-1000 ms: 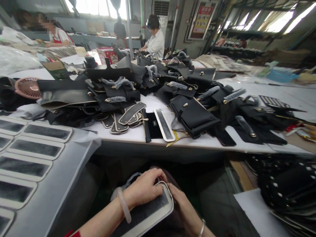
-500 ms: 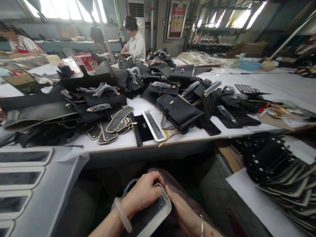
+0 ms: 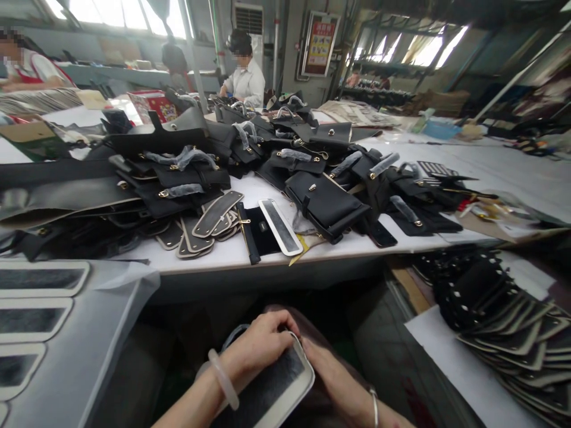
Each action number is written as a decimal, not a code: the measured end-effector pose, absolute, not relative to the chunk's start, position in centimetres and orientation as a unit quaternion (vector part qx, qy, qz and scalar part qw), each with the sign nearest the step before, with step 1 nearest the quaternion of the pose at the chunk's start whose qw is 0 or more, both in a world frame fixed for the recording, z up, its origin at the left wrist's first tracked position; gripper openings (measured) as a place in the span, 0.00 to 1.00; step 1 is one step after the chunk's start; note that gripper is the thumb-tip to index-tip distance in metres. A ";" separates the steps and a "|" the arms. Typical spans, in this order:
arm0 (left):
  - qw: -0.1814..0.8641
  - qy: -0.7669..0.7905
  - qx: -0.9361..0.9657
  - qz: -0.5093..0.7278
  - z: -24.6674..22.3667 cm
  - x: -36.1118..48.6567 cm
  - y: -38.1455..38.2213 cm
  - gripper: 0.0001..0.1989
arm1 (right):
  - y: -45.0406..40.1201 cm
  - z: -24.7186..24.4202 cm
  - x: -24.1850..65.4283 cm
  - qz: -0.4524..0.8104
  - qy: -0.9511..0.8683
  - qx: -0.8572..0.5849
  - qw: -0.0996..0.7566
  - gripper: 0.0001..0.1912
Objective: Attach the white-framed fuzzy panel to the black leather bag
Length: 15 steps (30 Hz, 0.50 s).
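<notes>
A dark panel with a pale border [image 3: 285, 386] lies over my lap, below the table's front edge. My left hand [image 3: 267, 339], a pale bangle on its wrist, is closed on the panel's far end, its fingers curled over the rim. Against the same rim, on the right side, is my right hand [image 3: 319, 362]; its fingertips meet the left hand's and are mostly hidden. A clear wrapped handle loop [image 3: 234, 334] shows behind my left wrist.
Black bags [image 3: 328, 202] with wrapped handles heap on the white table [image 3: 214, 261]. Bordered panels lie on a left sheet [image 3: 102, 315]; many more pieces are stacked at right [image 3: 513, 333]. A phone [image 3: 381, 233] lies near the edge. People work beyond.
Both hands stay at the panel's far end, with the panel shifted slightly right and more of its dark face showing. The camera view has turned slightly.
</notes>
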<state>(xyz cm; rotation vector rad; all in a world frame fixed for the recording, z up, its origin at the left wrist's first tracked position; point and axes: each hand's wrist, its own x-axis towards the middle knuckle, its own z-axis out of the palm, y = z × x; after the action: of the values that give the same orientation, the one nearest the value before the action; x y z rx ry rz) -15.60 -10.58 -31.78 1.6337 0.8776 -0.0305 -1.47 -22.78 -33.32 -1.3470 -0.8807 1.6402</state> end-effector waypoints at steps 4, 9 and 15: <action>0.607 0.385 0.695 -0.024 -32.0 -15.9 -10.4 0.12 | -22.9 -33.3 -1.6 0.627 -0.355 -0.576 0.385 0.33; 0.602 0.388 0.698 -0.008 -32.1 -16.1 -10.5 0.13 | -23.2 -32.2 -1.4 0.535 -0.467 -0.627 0.319 0.29; 0.607 0.380 0.698 0.014 -32.6 -16.2 -10.7 0.11 | -23.3 -31.6 -1.8 0.371 -0.587 -0.684 0.225 0.26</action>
<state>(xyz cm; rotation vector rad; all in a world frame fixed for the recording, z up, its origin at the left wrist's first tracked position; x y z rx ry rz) -16.22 -10.68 -32.55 1.6136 0.8796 0.0326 -1.79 -23.28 -31.57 -1.8851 -1.6179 1.0236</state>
